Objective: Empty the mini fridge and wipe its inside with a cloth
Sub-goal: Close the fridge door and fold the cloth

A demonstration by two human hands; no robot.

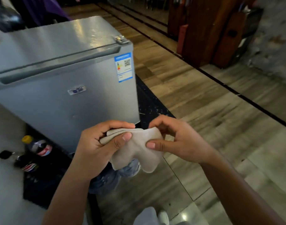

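Observation:
A grey mini fridge [61, 75] stands on the floor at the upper left with its door closed; a blue energy label sits on the door's upper right corner. In front of it, both hands hold a beige cloth [137, 148]. My left hand [98, 146] grips the cloth's left end in a fist, thumb on top. My right hand [176, 142] pinches the cloth's right edge between thumb and fingers. The cloth's lower part hangs loose between the hands.
Two dark soda bottles [40, 147] [27, 164] lie on a black mat [46, 184] to the lower left of the fridge. Wooden furniture [208, 33] stands at the back right. Tiled floor [220, 119] stretches to the right. My knee in jeans [109, 179] shows below the cloth.

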